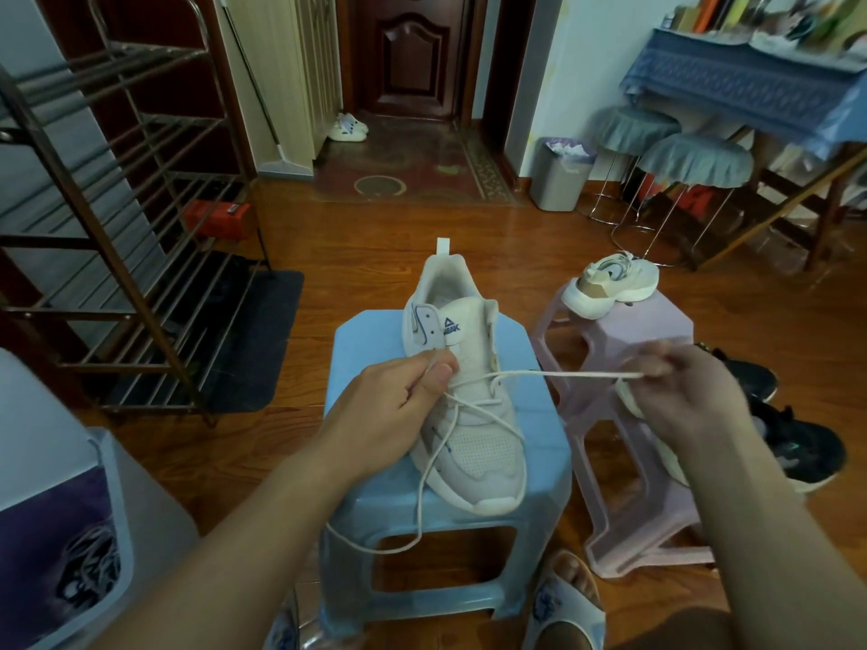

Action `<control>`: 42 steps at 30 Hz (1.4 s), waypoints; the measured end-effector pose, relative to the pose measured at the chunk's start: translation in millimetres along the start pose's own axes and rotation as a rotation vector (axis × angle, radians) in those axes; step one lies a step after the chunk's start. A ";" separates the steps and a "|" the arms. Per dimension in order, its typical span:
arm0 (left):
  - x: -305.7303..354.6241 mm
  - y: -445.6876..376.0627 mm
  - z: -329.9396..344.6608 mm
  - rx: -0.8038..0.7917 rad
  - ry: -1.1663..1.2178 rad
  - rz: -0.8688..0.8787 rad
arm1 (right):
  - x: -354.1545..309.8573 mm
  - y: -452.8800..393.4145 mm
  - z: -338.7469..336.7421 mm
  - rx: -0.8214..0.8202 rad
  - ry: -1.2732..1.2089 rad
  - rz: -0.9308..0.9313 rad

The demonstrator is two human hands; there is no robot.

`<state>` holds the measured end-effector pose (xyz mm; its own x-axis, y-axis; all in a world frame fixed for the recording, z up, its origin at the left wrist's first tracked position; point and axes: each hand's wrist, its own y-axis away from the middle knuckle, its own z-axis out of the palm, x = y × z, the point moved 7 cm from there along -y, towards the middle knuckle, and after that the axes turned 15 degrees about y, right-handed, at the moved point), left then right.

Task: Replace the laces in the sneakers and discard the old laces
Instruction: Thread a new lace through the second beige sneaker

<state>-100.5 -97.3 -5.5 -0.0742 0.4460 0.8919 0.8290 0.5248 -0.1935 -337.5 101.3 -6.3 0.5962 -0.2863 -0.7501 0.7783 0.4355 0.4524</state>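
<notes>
I see my left hand pinching the sneaker at its tongue side, fingers curled. My right hand, blurred, pinches the white lace, drawn taut rightward. The sneaker lies lengthwise on the blue stool, toe toward me, heel away. A second sneaker sits on the pink stool.

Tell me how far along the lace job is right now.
Mid-job, by the look of it. The sneaker on the blue stool has a lace only through its lower eyelets. The right hand pulls one end sideways while the left hand pinches the shoe's edge; I can't tell whether it's going in or coming out. The second sneaker waits on the pink stool.
</notes>
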 end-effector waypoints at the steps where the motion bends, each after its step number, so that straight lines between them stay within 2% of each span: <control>1: 1.6 0.3 0.5 -0.015 -0.026 0.001 | 3.4 5.0 13.3 -0.050 0.248 -0.030; 2: 2.5 1.0 0.6 -0.028 -0.051 -0.005 | 3.5 11.2 29.5 -0.089 0.612 -0.139; 4: 3.2 3.5 -0.3 -0.043 -0.074 -0.022 | 8.0 37.9 72.4 -0.197 1.348 -0.488; 5: 3.1 4.3 -0.9 -0.046 -0.074 -0.025 | 17.7 51.1 90.1 -0.280 1.614 -0.647; 7: 2.1 5.1 -2.2 -0.051 -0.086 -0.030 | 33.2 64.7 101.4 -0.370 1.940 -0.784; 9: 1.4 6.1 -2.6 -0.065 -0.118 -0.027 | 34.9 63.4 95.5 -0.381 2.074 -0.777; 12: 3.1 7.7 -1.9 -0.086 -0.146 -0.030 | 30.5 58.5 87.3 -0.397 2.069 -0.714; 18: 5.6 5.5 2.7 -0.078 -0.119 -0.045 | 54.5 66.5 105.9 -0.527 2.036 -0.857; 21: 8.0 5.6 6.9 -0.115 -0.160 -0.054 | 44.8 67.3 111.5 -0.562 1.829 -0.769; 23: 8.5 5.2 8.5 -0.136 -0.186 -0.061 | 20.2 55.7 99.5 -0.363 1.591 -0.642; 26: 7.3 5.2 7.6 -0.132 -0.191 -0.067 | -34.9 17.7 25.0 0.232 0.999 -0.443; 27: 7.0 5.6 7.2 -0.129 -0.190 -0.067 | -43.9 11.6 -1.4 0.371 0.805 -0.397; 28: 6.5 5.9 7.2 -0.124 -0.188 -0.068 | -45.6 4.6 -21.6 0.456 0.722 -0.353; 29: 6.4 6.0 7.1 -0.118 -0.185 -0.072 | -42.2 -4.2 -31.6 0.488 0.757 -0.315; 31: 6.3 6.1 7.7 -0.112 -0.184 -0.082 | -27.2 -11.2 -16.9 0.446 1.142 -0.283; 33: 6.9 6.4 8.0 -0.110 -0.183 -0.086 | -12.0 -5.4 18.8 0.332 1.455 -0.413; 35: 7.3 7.1 7.9 -0.104 -0.172 -0.086 | 2.0 17.9 63.5 0.067 1.533 -0.602; 37: 7.0 7.6 8.4 -0.099 -0.152 -0.076 | 29.4 36.6 89.9 -0.256 1.615 -0.656; 38: 6.8 7.8 8.5 -0.096 -0.144 -0.073 | 41.9 41.9 93.1 -0.342 1.662 -0.665; 42: 6.8 7.8 7.4 -0.088 -0.139 -0.078 | 49.1 48.9 91.0 -0.339 1.723 -0.712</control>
<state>-98.6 -84.8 -3.9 -0.2114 0.5058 0.8363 0.8626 0.4990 -0.0837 -252.3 30.9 22.8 -0.7614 0.4907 -0.4236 0.5629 0.8246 -0.0565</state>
